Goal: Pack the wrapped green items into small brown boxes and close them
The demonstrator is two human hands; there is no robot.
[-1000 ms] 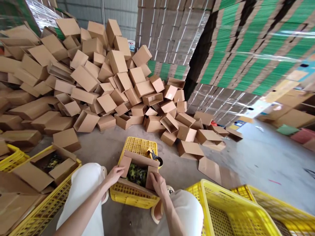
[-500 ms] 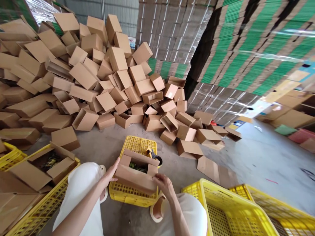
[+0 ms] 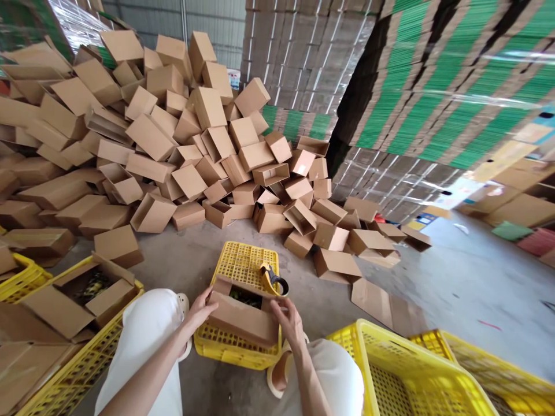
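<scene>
A cardboard box point(image 3: 243, 319) rests on an upturned yellow plastic crate point(image 3: 240, 257) between my knees. Dark green contents point(image 3: 246, 296), too small to name, show through the gap in its top. My left hand point(image 3: 200, 309) grips the box's left end, thumb near the top edge. At the right end, my right hand point(image 3: 289, 323) has its fingers bent over the upper corner. Behind the box, towards the right of the crate top, lies a yellow and black tape dispenser point(image 3: 271, 277).
On my left, an open box point(image 3: 56, 309) with dark and yellowish contents sits on a yellow crate point(image 3: 104, 332). Yellow crates point(image 3: 416, 370) stand on my right. A large heap of empty cartons point(image 3: 191, 150) lies ahead, with stacked flat cardboard point(image 3: 416, 86) behind.
The opening at the box's top has narrowed, its end flaps no longer standing out. My left hand has closed around the left end; my right hand has risen to the top corner.
</scene>
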